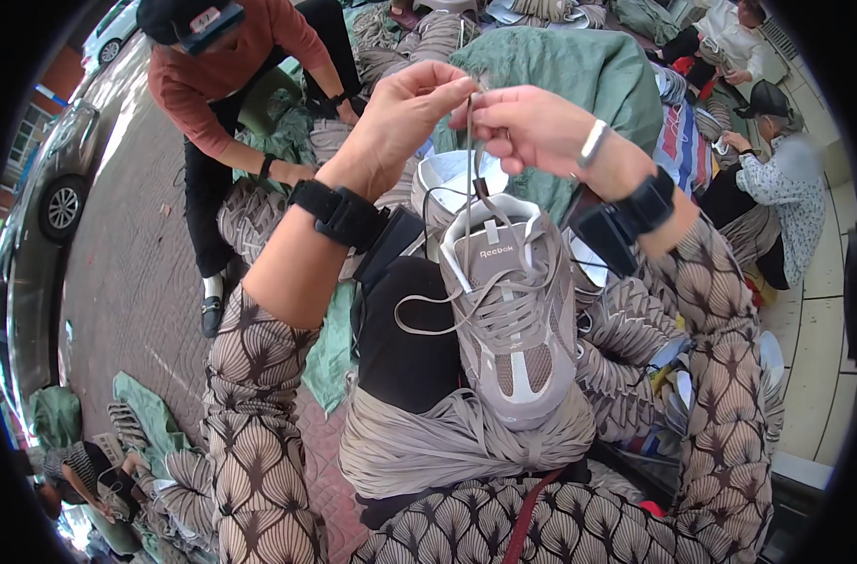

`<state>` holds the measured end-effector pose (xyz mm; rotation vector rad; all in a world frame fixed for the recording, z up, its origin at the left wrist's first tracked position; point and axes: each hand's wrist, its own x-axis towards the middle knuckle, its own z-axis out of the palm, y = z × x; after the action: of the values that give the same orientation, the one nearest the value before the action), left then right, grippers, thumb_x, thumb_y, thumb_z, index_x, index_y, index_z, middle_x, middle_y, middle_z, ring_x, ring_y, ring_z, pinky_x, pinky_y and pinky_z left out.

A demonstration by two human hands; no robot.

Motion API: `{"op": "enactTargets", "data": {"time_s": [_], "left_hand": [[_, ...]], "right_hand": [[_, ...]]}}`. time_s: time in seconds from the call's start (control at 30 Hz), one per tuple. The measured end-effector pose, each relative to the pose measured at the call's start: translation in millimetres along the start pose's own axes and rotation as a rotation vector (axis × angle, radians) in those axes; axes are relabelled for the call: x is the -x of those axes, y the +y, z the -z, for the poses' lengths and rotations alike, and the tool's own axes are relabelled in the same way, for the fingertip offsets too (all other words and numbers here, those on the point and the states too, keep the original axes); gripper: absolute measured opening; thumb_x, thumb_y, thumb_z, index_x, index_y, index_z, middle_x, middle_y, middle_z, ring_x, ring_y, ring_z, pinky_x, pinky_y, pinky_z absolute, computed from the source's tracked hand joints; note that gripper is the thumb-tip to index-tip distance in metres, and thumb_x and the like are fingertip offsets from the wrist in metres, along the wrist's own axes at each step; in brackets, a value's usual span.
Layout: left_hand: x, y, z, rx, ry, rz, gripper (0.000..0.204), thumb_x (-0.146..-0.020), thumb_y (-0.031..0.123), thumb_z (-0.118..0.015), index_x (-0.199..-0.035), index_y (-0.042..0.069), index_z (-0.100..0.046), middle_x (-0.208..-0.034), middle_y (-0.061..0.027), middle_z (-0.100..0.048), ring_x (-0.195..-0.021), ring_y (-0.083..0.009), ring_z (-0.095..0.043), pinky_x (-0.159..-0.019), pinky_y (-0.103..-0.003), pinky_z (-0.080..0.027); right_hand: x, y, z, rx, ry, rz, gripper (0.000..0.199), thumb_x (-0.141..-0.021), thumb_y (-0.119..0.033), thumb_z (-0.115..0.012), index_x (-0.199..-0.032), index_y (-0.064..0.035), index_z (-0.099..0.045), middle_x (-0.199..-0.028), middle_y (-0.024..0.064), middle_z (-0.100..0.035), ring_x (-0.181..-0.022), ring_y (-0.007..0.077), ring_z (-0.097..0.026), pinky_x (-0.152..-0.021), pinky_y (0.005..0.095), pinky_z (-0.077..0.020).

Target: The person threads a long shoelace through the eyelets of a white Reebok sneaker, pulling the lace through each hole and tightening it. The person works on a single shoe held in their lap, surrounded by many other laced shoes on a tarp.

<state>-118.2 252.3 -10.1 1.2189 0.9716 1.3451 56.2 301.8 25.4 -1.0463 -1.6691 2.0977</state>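
A grey sneaker rests on my lap, toe toward me, with laces threaded through its eyelets. One lace makes a loose loop on the shoe's left side. Above the heel, my left hand is closed in a pinch on the end of a thin grey shoelace. My right hand meets it there, thumb and forefinger closed on the same lace. The lace hangs down from the fingertips toward the shoe's collar. Under the sneaker's toe lies a thick bundle of loose grey laces across my thighs.
White-lined shoe parts and stacked grey shoe uppers lie around my knees. A large green sack is ahead. One person bends close on the left; another sits at right. A dark car stands far left.
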Motion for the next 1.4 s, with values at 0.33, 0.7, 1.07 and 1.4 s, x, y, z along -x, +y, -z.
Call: {"op": "enactTargets", "data": {"time_s": [0.33,0.7,1.07,1.4], "left_hand": [[-48.4,-28.5,-31.2,0.350,-0.009,0.377,0.030,-0.105,0.029,-0.038,-0.109,0.007,-0.058,-0.096,-0.0075,-0.068,-0.089,-0.0196,-0.065,-0.085,-0.032,-0.050],[14.8,-10.8,0.5,0.347,0.203,0.162,0.021,-0.100,0.017,-0.053,-0.103,-0.002,-0.060,-0.075,0.0017,-0.052,-0.069,-0.0101,-0.058,-0.085,-0.037,-0.057],[189.7,8.7,100.0,0.500,0.771,0.241,0.024,-0.104,0.018,-0.045,-0.122,0.002,-0.048,-0.068,0.0071,-0.031,-0.056,-0.0038,-0.035,-0.057,-0.020,-0.041],[161.0,35.4,10.7,0.320,0.250,0.456,0.020,-0.103,0.022,-0.049,-0.110,0.006,-0.058,-0.064,0.0091,-0.030,-0.048,-0.0006,-0.024,-0.040,-0.018,-0.022]], "right_hand": [[-82.0,-2.3,77.6,-0.135,0.222,0.354,0.022,-0.101,-0.022,-0.052,-0.100,-0.0018,-0.062,-0.075,-0.0010,-0.052,-0.067,0.0101,-0.051,-0.062,0.0269,-0.0482],[-7.0,-10.1,111.4,-0.252,0.171,0.491,0.029,-0.101,-0.019,-0.053,-0.121,0.0012,-0.058,-0.099,0.0034,-0.061,-0.073,0.0056,-0.051,-0.065,0.0199,-0.0462],[107.2,0.9,117.9,0.016,0.534,0.532,0.026,-0.099,-0.018,-0.048,-0.115,0.0008,-0.058,-0.071,0.0013,-0.056,-0.050,0.0020,-0.035,-0.043,0.0169,-0.0281],[140.5,25.0,10.9,0.128,0.003,0.181,0.031,-0.091,-0.008,-0.046,-0.120,-0.0007,-0.053,-0.062,-0.0051,-0.046,-0.050,0.0027,-0.039,-0.045,0.0185,-0.0296]]}}
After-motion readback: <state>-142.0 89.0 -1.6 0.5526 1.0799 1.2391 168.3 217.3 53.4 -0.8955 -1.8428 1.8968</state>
